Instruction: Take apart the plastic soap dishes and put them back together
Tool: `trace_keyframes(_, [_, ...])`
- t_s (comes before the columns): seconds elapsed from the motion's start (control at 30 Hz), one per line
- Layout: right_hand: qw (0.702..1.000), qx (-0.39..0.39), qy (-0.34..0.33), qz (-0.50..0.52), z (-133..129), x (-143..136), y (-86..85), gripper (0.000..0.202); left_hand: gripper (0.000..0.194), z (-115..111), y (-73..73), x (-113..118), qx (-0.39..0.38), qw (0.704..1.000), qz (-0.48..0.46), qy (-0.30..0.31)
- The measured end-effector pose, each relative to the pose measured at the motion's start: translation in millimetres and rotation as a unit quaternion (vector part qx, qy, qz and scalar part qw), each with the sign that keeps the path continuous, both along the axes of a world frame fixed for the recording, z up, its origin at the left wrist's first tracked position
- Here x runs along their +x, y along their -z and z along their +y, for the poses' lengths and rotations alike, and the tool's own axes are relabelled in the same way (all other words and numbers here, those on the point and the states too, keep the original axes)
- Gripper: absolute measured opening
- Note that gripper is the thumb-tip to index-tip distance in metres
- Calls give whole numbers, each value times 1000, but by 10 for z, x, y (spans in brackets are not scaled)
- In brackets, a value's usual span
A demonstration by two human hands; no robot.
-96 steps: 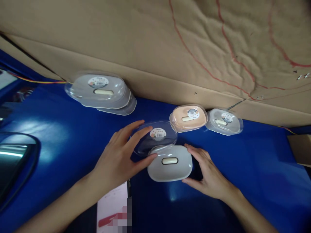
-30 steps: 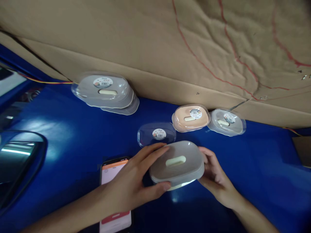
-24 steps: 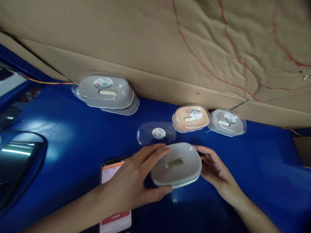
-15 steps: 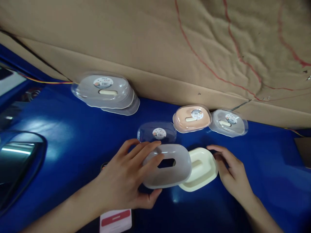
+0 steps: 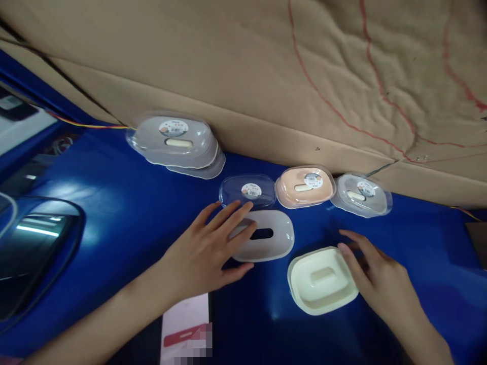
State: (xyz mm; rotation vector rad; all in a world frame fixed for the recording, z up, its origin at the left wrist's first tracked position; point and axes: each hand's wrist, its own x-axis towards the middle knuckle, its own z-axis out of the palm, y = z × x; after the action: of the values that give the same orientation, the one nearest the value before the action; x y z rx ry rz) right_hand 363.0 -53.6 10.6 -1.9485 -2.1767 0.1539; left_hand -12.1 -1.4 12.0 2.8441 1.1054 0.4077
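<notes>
Brown cardboard (image 5: 213,61) backs the blue table (image 5: 125,223). Your left hand (image 5: 207,251) lies over the left end of the grey slotted cover (image 5: 279,248), fingers spread. Your right hand (image 5: 384,279), well apart from the left, is at the right rim of the cream tray (image 5: 323,299); whether it grips, cannot tell. Grey box stack (image 5: 171,152): far left. Peach box (image 5: 300,191): between clear lid (image 5: 232,191) and single grey box (image 5: 361,203). Phone (image 5: 182,324), partly hidden: below your left hand.
</notes>
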Motion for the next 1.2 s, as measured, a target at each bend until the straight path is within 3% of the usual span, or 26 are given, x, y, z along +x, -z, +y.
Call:
trace_keyframes(0.17, [994, 42, 12, -96, -130, -27, -77, 50, 58, 5, 94, -13, -30, 999, -17, -20])
trace_keyframes(0.3, [997, -35, -9, 63, -180, -232, -81, 47, 62, -2, 96, -9, -41, 998, -30, -21])
trace_keyframes(0.47, [950, -145, -11, 276, -176, -402, -73, 38, 71, -107, 18, 44, -28, 999, -29, 18])
trace_keyframes(0.53, [928, -174, -19, 330, -174, -411, -43, 36, 82, -169, 13, 84, -15, 999, -33, 41])
trace_keyframes(0.6, [925, -164, -29, 343, -161, -405, 8, 32, 92, -217, 37, 127, -13, 997, -35, 62])
trace_keyframes(0.7, [960, -51, -53, 270, -65, -383, 114, 30, 93, -234, 107, 171, -33, 997, -27, 70])
trace_keyframes(0.8, [984, 60, -99, 134, 158, -366, 212, 44, 82, -190, 156, 160, -66, 996, -18, 52])
trace_keyframes(0.9, [987, 84, -139, 18, 426, -373, 260, 63, 74, -130, 149, 103, -89, 995, -13, 42])
trace_keyframes(1.0, [983, 94, -155, -33, 583, -401, 260, 68, 66, -84, 119, 53, -82, 996, -13, 33])
trace_keyframes(1.1, [981, 129, -139, -41, 549, -419, 238, 58, 59, -52, 105, 47, -64, 998, -19, 14])
trace_keyframes(1.2, [977, 159, -134, -35, 363, -387, 203, 45, 72, -28, 124, 63, -42, 998, -35, -22])
